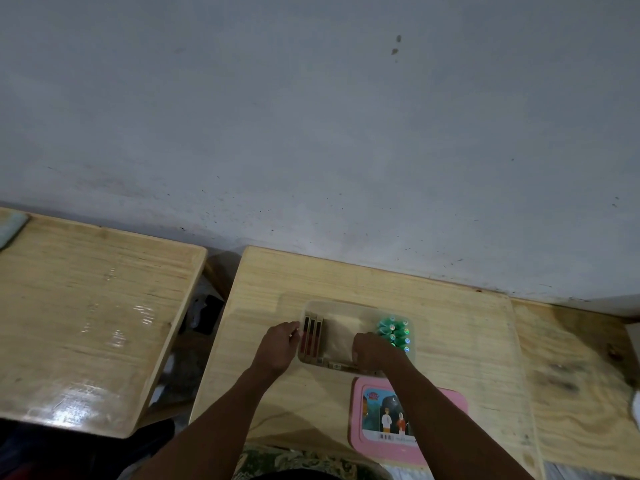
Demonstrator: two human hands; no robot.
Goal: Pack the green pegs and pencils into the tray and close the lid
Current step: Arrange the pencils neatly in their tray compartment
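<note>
Two bare hands work over one clear tray (358,308) on the middle table (270,282). Nearest the person, below and just right of the right wrist, one pink lid (453,407) lies flat on the table with its picture side up, apart from the tray; it is judged parked there to keep the tray mouth free until packing ends, so closing is not yet done.

The right hand (370,351) is inside the tray at its near edge, fingers curled downward. A pencil or two (337,366) lie crosswise just under and left of this hand, but whether the fingers actually hold one cannot be told. The left hand (278,344) rests against the tray's outer left wall, fingers bent around the rim; it is judged to be bracing the tray so it does not slide. Its exact hold on the rim is not clear.

Immediately right of the left fingertips, three reddish pencils (311,336) lie side by side along the left wall, lengthwise, which is judged to save floor space. Beyond and right of the right hand, the green pegs (393,332) are clustered in the far right corner; roughly seven or eight, the count being uncertain owing to blur. The tray centre between the hands holds nothing.
</note>
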